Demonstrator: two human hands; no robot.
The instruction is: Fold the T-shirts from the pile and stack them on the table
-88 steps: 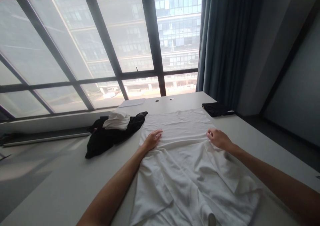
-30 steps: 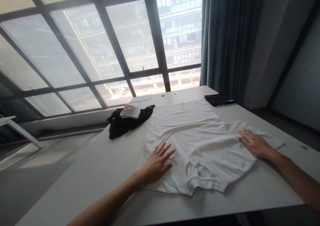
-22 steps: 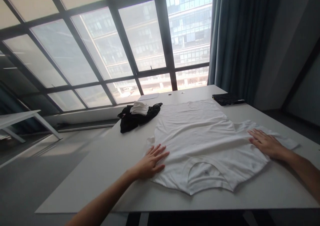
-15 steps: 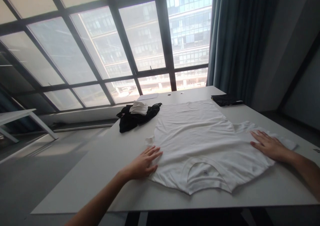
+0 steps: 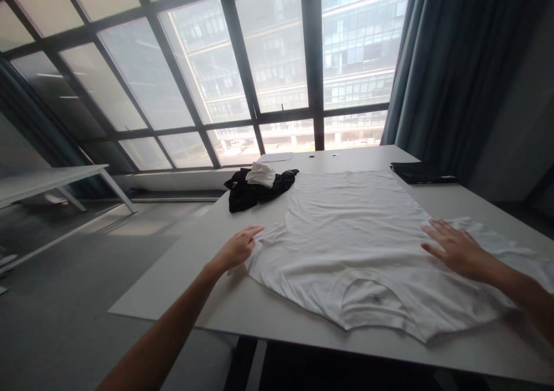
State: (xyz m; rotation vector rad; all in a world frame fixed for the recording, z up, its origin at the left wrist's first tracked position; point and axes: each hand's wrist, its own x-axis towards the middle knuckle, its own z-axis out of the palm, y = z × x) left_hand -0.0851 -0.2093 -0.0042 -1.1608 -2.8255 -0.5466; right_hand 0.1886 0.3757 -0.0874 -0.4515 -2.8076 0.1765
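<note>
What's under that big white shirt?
The white shirt lies spread on the white table, which shows around it. The part right beneath is covered, so I can't tell if anything else is there.

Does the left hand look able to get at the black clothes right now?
Probably yes: only tabletop shows between the left hand and the black clothes, though it would likely need to release the white shirt first.
</note>
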